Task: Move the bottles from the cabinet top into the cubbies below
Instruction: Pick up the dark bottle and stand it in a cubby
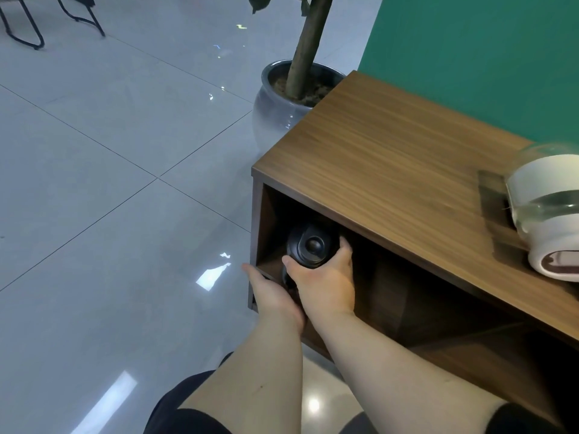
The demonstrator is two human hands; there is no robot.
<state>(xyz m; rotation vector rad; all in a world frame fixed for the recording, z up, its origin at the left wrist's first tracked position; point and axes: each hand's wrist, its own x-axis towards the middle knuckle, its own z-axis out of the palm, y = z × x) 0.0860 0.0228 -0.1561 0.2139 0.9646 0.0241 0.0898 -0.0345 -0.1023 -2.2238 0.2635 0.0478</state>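
Inside the leftmost cubby (269, 220) of the wooden cabinet (391, 170) sits a black bottle (308, 245), cap end facing out toward the camera, body running back into the shadow; right hand (322, 286) is wrapped round it from the near side — thumb on the bottle's left flank, fingers curled over its right flank, palm below the cap; so the bottle lies just ahead of and partly under that hand, in firm contact; left hand (272, 292) is lower and to the left, at the cubby's front-left edge, fingers extended, thumb pointing out past the side panel; its fingertips are hidden behind the right hand and the bottle, so cannot tell whether it touches or grips the bottle; both forearms reach in from the bottom of the view, crossing close together; on the cabinet top, far right, a clear bottle with a white label (548, 211) lies tilted and motion-blurred — well apart from both hands; potted plant (282, 98) stands on the tiled floor (109, 183) just behind the cabinet's far-left corner; green wall (485, 57) behind.
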